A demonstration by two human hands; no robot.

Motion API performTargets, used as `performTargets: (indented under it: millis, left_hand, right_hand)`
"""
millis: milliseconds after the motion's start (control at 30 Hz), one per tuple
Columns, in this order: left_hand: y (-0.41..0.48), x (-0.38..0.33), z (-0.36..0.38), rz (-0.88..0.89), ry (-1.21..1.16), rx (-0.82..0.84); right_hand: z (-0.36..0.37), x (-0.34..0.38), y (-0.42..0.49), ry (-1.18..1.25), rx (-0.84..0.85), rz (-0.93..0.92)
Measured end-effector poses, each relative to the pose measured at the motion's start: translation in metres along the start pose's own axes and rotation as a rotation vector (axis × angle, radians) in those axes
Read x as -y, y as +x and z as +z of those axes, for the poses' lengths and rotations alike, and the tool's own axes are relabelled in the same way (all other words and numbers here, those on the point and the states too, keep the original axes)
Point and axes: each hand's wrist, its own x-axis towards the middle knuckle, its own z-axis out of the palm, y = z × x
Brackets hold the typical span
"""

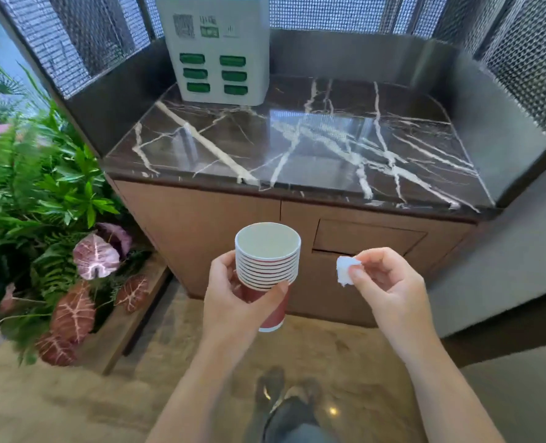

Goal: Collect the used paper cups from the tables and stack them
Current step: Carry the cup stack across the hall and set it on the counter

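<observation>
A stack of several red paper cups with white rims (268,266) stands upright in my left hand (233,298), whose fingers and thumb curl round the lower part of the stack. The top cup's inside looks white and empty. To the right, my right hand (383,282) pinches a small crumpled white tissue (345,270) between thumb and fingertips, at about the same height as the cup rims. Both hands hover in front of a cabinet, below its top.
A dark marble countertop (297,148) on a brown cabinet (201,225) stands ahead, walled by mesh screens. A white power-bank station with green slots (215,49) sits at its back left. A planter with green and pink foliage (48,219) fills the left. My shoes (281,391) show below.
</observation>
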Motion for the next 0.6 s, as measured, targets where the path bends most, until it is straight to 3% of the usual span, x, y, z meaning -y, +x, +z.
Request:
performTargets:
  millis: [233, 600]
  left_hand:
    - [0.087, -0.017, 0.065, 0.052, 0.015, 0.044]
    - [0.179, -0.006, 0.118, -0.015, 0.003, 0.124]
  right_hand:
    - [-0.036, -0.022, 0.100, 0.002, -0.098, 0.012]
    - [-0.045, -0.056, 0.165, -0.002, -0.181, 0.148]
